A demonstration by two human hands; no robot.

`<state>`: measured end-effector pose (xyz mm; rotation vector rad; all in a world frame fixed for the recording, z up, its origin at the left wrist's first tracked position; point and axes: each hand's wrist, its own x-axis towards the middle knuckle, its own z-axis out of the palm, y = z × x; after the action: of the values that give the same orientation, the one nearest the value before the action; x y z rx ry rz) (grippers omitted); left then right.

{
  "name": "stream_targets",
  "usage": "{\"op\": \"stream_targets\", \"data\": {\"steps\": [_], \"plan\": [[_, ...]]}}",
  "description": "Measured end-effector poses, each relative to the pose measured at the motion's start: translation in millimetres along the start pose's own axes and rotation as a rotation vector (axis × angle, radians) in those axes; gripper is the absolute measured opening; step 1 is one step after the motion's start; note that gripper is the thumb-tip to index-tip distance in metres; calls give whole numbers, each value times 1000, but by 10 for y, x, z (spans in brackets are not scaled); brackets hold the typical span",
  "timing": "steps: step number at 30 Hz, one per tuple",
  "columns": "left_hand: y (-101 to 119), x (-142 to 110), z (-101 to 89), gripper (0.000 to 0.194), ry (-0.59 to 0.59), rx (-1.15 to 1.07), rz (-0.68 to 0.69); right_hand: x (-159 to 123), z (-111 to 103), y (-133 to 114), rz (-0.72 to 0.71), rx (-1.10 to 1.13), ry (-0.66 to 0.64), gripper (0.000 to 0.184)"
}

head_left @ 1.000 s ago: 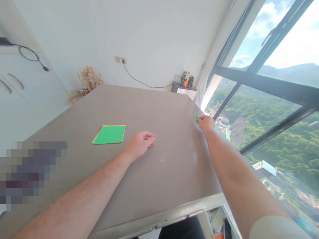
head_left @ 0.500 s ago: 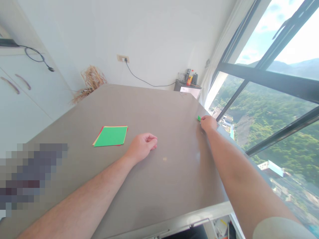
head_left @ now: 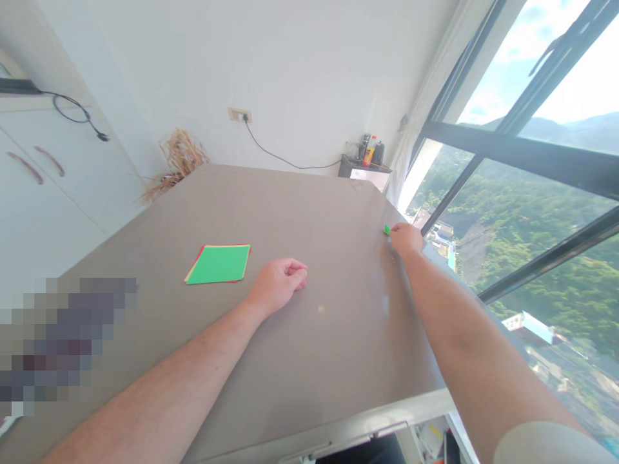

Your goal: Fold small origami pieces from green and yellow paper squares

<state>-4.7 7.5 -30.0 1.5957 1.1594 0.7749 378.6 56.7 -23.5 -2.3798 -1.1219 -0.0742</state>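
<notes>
My left hand [head_left: 280, 283] rests on the brown tabletop with its fingers curled closed, and nothing shows in them. To its left lies a stack of square paper sheets [head_left: 218, 264], green on top, with red and yellow edges peeking out beneath. My right arm stretches to the table's far right side by the window. There the fingertips of my right hand [head_left: 406, 238] are pinched on a small green folded paper piece [head_left: 387, 230], most of it sticking out to the left of the fingers.
The tabletop [head_left: 290, 212] spreads between my arms. An open drawer [head_left: 430, 441] with odds and ends sits below the front edge. Behind the table stand a small cabinet [head_left: 362, 173] with bottles and a bundle of dried stalks [head_left: 181, 154]. A window [head_left: 532, 161] borders the right.
The whole view has shifted very slightly, so things at the left appear a little further right. Both hands keep their places and their grip on the table scene looks the same.
</notes>
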Motion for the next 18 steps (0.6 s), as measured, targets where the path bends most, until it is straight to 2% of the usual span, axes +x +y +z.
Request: {"op": "stream_targets", "data": {"steps": [4,7,9,14,16,18], "plan": [[-3,7,5,25,2,-2,-7,-70,-95,-76,-5,34,12,28],[-3,12,12,23,7,-11,-13,-274,-83,-276,-21,100,-16,30],[-8,16,16,22,11,-11,-5,-533,-21,-494,-69,168,-78,29],[-19,18,18,20,4,-39,39,-1367,131,-1134,-320,345,-365,16],[5,-1,14,18,-2,-9,77,-1620,134,-1318,-391,390,-446,17],[53,-49,11,19,55,104,145,-1798,110,-1418,-433,428,-498,16]]}}
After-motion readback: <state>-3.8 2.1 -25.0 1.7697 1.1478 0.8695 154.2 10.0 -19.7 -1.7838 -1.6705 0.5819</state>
